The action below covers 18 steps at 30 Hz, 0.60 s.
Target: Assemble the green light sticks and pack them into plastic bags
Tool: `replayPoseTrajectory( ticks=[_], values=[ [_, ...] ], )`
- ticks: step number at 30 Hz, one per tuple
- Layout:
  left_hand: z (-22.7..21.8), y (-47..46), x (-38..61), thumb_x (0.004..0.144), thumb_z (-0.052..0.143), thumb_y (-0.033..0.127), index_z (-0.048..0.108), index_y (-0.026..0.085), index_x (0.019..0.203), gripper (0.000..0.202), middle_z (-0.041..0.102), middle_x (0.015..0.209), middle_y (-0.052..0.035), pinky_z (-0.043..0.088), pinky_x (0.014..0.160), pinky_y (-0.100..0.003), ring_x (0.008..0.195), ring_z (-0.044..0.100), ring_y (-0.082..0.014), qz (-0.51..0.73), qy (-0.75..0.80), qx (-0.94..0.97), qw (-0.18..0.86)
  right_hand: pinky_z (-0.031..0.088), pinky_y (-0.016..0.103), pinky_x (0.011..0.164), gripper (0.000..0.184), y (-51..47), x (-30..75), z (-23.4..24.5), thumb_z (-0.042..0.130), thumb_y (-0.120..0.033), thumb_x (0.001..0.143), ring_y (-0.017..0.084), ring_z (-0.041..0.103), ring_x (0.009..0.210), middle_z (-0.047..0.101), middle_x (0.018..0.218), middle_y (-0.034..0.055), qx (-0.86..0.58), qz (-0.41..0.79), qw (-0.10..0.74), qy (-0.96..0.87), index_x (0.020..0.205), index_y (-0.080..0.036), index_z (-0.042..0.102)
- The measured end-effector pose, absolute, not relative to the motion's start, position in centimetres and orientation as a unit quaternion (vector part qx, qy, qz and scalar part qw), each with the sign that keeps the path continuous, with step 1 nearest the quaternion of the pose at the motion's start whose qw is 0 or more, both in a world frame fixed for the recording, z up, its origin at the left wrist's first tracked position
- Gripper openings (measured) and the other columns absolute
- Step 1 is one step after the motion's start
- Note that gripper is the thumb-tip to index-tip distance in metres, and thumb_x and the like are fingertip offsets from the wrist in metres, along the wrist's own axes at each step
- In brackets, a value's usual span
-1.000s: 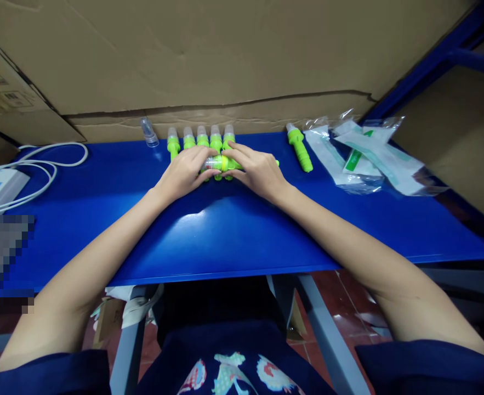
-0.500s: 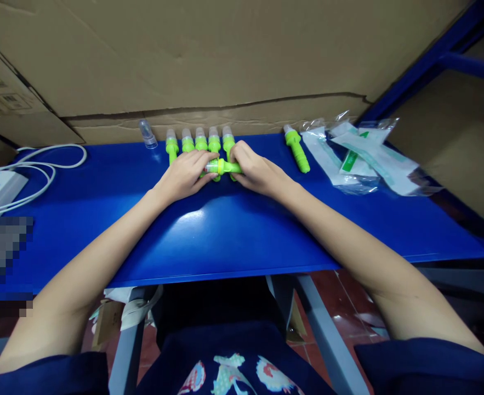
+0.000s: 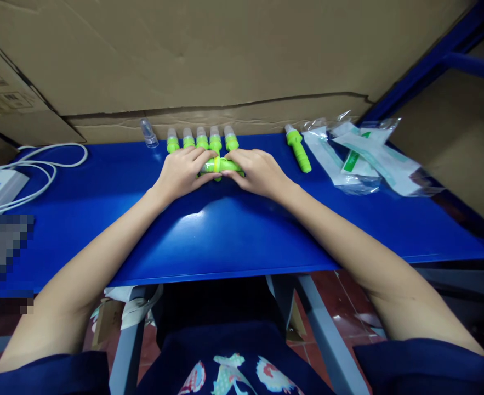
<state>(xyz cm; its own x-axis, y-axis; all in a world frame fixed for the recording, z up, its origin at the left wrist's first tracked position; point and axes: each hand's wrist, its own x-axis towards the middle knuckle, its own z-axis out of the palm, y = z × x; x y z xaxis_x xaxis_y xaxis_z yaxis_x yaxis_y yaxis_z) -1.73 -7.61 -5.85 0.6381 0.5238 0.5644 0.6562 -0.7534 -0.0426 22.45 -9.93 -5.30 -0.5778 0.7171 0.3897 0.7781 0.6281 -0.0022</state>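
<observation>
A lime-green handle with a clear cap (image 3: 221,164) lies sideways between my two hands above the blue table. My left hand (image 3: 183,171) closes around its clear-capped end, thumb below and fingers on top. Around the green end, my right hand (image 3: 258,171) is closed, with its thumb near the middle. Just behind my hands stretches a row of several similar green capped handles (image 3: 172,141), their clear tips toward the cardboard; my fingers hide their lower parts. Left of the row is a loose clear cap (image 3: 148,134).
Another green handle with a ribbed grip (image 3: 298,149) lies to the right. Beyond it are clear plastic packets (image 3: 357,153) with white and green paper. A white cable (image 3: 52,170) coils at the left. Cardboard (image 3: 225,55) walls the back of the blue table (image 3: 242,236).
My right hand has shifted its grip along the green handle toward the middle, its fingers now closer to my left hand. My left hand stays around the clear-capped end.
</observation>
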Motion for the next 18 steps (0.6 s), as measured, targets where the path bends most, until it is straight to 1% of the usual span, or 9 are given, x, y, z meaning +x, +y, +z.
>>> replayPoseTrajectory(
  ticks=[2,4,6,8,10,15,17,18],
  values=[
    [-5.8,-7.6,-1.9,0.103,0.046,0.074,0.072,0.018,0.128,0.066,0.077,0.116,-0.0135,0.055,0.095,-0.043,0.107,0.073,-0.0319,-0.277,-0.355,-0.886,0.110,0.048,0.041,0.090,0.041,-9.5,23.0,-5.2,0.052,-0.045,0.105,0.035,0.068,0.114,0.074,0.124,0.0198,-0.422,-0.090,0.201,-0.879,0.129,-0.014,0.064],
    [-5.7,-7.5,-2.1,0.104,0.048,0.072,0.070,0.016,0.132,0.066,0.076,0.123,-0.0150,0.055,0.097,-0.042,0.114,0.072,-0.0331,-0.276,-0.388,-0.874,0.102,0.048,0.044,0.093,0.044,-9.0,23.8,-5.2,0.055,-0.046,0.104,0.037,0.066,0.117,0.072,0.129,0.0214,-0.426,-0.103,0.227,-0.870,0.133,-0.013,0.062],
    [-5.6,-7.4,-2.4,0.104,0.050,0.069,0.068,0.017,0.135,0.064,0.075,0.129,-0.0151,0.054,0.100,-0.042,0.118,0.070,-0.0329,-0.275,-0.414,-0.863,0.093,0.048,0.047,0.095,0.040,-8.5,24.6,-5.2,0.054,-0.041,0.104,0.037,0.065,0.117,0.072,0.128,0.0206,-0.427,-0.111,0.256,-0.860,0.133,-0.014,0.062],
    [-5.6,-7.2,-2.7,0.104,0.052,0.067,0.067,0.018,0.136,0.061,0.074,0.131,-0.0144,0.053,0.102,-0.041,0.121,0.070,-0.0322,-0.278,-0.424,-0.858,0.083,0.050,0.049,0.096,0.035,-8.1,25.3,-5.2,0.051,-0.036,0.105,0.036,0.065,0.115,0.072,0.123,0.0180,-0.414,-0.107,0.279,-0.860,0.132,-0.017,0.063],
    [-5.7,-7.0,-2.9,0.103,0.055,0.066,0.067,0.017,0.137,0.061,0.074,0.132,-0.0144,0.053,0.101,-0.041,0.121,0.070,-0.0321,-0.277,-0.420,-0.861,0.078,0.051,0.049,0.096,0.034,-7.8,25.7,-5.4,0.049,-0.036,0.106,0.034,0.065,0.113,0.072,0.119,0.0167,-0.387,-0.096,0.292,-0.869,0.130,-0.018,0.064],
    [-5.8,-6.8,-3.1,0.102,0.059,0.063,0.068,0.015,0.136,0.060,0.075,0.130,-0.0157,0.055,0.097,-0.041,0.119,0.072,-0.0332,-0.276,-0.399,-0.871,0.077,0.052,0.046,0.094,0.042,-7.4,25.9,-5.9,0.045,-0.047,0.107,0.032,0.066,0.107,0.073,0.113,0.0179,-0.351,-0.076,0.312,-0.880,0.126,-0.015,0.066],
    [-5.8,-6.9,-3.0,0.101,0.061,0.063,0.068,0.015,0.137,0.060,0.075,0.130,-0.0162,0.055,0.097,-0.041,0.119,0.072,-0.0335,-0.277,-0.390,-0.874,0.083,0.051,0.043,0.091,0.047,-7.4,25.7,-6.1,0.040,-0.052,0.108,0.031,0.067,0.102,0.073,0.107,0.0175,-0.352,-0.065,0.322,-0.877,0.119,-0.016,0.068],
    [-5.7,-7.0,-2.9,0.101,0.062,0.064,0.068,0.015,0.137,0.061,0.075,0.129,-0.0165,0.055,0.097,-0.041,0.118,0.072,-0.0336,-0.277,-0.385,-0.876,0.088,0.050,0.042,0.087,0.051,-7.4,25.6,-6.2,0.036,-0.055,0.109,0.030,0.067,0.098,0.073,0.103,0.0168,-0.355,-0.058,0.327,-0.874,0.112,-0.016,0.069]
  ],
)
